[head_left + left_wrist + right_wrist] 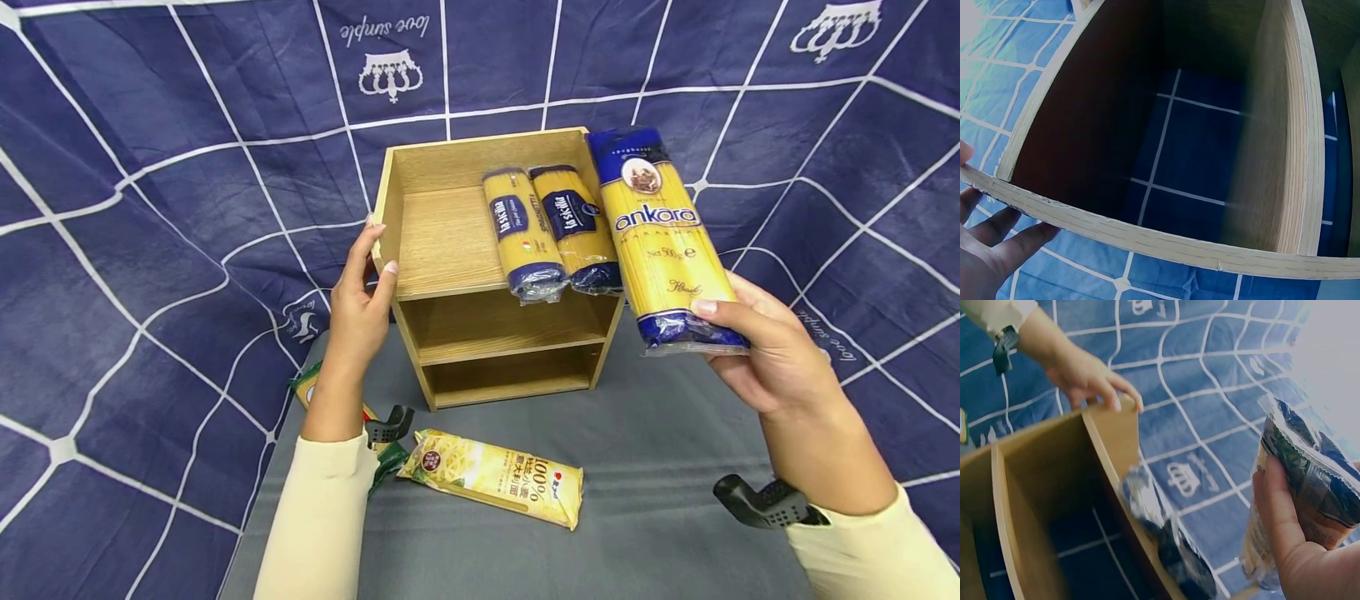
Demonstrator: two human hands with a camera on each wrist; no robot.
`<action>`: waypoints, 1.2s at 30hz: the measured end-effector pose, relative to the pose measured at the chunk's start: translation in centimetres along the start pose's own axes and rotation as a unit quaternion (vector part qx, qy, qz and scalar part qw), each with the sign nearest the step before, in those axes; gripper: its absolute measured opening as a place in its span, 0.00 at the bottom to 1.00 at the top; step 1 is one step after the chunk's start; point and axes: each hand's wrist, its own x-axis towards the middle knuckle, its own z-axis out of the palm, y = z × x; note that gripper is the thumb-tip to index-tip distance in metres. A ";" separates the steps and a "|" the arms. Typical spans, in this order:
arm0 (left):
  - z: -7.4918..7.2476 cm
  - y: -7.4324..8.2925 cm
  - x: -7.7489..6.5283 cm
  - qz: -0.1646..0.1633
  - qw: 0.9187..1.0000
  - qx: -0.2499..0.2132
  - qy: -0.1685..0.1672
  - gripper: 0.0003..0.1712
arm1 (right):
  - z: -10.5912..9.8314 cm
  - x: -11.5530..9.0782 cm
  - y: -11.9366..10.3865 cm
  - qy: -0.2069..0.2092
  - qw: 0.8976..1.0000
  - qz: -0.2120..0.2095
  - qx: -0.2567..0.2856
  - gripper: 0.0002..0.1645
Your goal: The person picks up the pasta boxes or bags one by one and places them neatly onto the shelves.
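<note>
My right hand (780,358) grips the lower end of a yellow and blue ankara spaghetti pack (667,242), thumb on its front. The pack is held up at the right side of a small wooden shelf (442,250). My left hand (360,292) holds the shelf's left side panel, thumb on the inner side and fingers outside; the left wrist view shows these fingers (1029,240) against the panel. Two la Sicilia spaghetti packs (522,229) lie side by side on the top level, toward the right. Their wrapped ends (1141,494) appear in the right wrist view.
A cream and yellow pasta pack (495,479) lies on the grey cloth (660,467) before the shelf. Beside it, partly hidden under my left forearm, is a green-ended pack (307,385). Blue checked cloth (247,83) hangs behind and at both sides.
</note>
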 end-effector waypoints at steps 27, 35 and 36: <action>-0.1 0.3 0.1 -0.001 1.000 0.002 -0.009 0.27 | 7.4 3.5 5.2 -0.053 0.993 0.101 -0.034 0.27; -0.1 0.6 0.1 -0.015 1.000 -0.001 -0.005 0.27 | 8.3 4.6 7.2 -0.031 0.991 0.124 -0.045 0.29; -0.1 0.6 0.2 -0.017 1.000 0.000 -0.005 0.28 | 8.4 4.8 7.4 -0.029 0.991 0.126 -0.046 0.30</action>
